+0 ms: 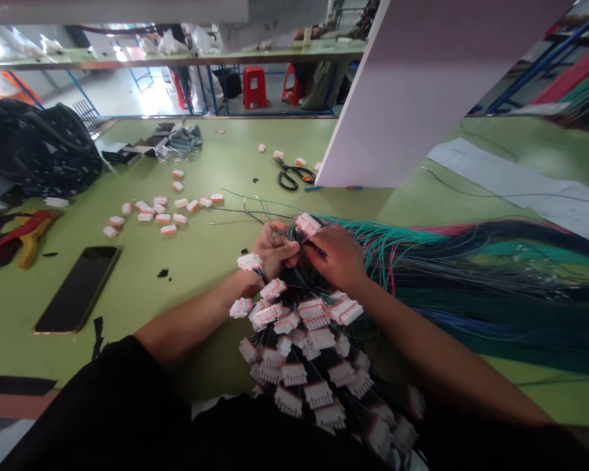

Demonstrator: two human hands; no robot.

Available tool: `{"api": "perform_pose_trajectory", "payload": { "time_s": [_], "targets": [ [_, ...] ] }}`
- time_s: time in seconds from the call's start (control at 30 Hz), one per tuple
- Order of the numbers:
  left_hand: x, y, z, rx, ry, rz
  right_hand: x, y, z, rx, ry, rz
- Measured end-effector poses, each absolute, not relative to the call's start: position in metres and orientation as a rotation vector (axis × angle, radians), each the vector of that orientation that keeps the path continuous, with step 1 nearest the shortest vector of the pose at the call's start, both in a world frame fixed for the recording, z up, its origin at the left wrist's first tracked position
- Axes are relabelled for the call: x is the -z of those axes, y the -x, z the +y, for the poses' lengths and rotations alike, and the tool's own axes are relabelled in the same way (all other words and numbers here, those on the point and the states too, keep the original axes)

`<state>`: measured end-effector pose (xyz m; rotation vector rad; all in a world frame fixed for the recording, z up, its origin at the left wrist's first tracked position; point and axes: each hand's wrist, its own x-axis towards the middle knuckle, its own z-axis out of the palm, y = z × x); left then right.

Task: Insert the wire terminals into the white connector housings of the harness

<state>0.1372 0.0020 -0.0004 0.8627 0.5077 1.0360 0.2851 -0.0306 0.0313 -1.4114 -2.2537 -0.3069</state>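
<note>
Both hands meet over a bundle of thin wires near the middle of the view. My left hand (pixel 276 251) is closed, thumb and fingers pinched on wires. My right hand (pixel 338 257) is closed beside it, its fingertips on the wires just below a white connector (pixel 307 224). Many white connectors with orange strips (pixel 319 338) hang on dark wires below the hands, towards my body. Long green, pink, black and blue wires (pixel 422 261) run off to the right. A few loose wire ends stick out left of the hands. The exact grip of the fingertips is partly hidden.
Loose white-and-orange connectors (pixel 161 218) are scattered left of centre. Black scissors (pixel 288 178) lie beside a white upright panel (pixel 387 98). A phone (pixel 78 288), a red-and-yellow tool (pixel 27 237) and a dark bag (pixel 39 147) are at left. Paper (pixel 515 186) lies at right.
</note>
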Motion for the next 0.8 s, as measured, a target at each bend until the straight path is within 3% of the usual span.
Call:
{"api": "perform_pose_trajectory", "payload": {
  "time_s": [0.2, 0.33, 0.5, 0.67, 0.8],
  "targets": [
    [-0.007, -0.133, 0.008, -0.787, -0.827, 0.515, -0.020, -0.286, -0.021, 0.024, 1.113, -1.981],
    [-0.009, -0.131, 0.012, -0.630, -0.809, 0.459, -0.023, -0.283, -0.019, -0.537, 1.015, -1.808],
    [-0.010, -0.133, 0.007, -0.800, -0.794, 0.516, -0.037, -0.275, -0.020, -1.150, 1.003, -1.325],
    [-0.017, -0.128, 0.009, -0.807, -1.033, 0.548, -0.048, -0.273, -0.025, -1.174, 1.262, -1.091],
    [-0.024, -0.126, 0.009, -0.792, -1.268, 0.657, -0.058, -0.277, -0.032, -0.728, 1.474, -1.533]
  ]
}}
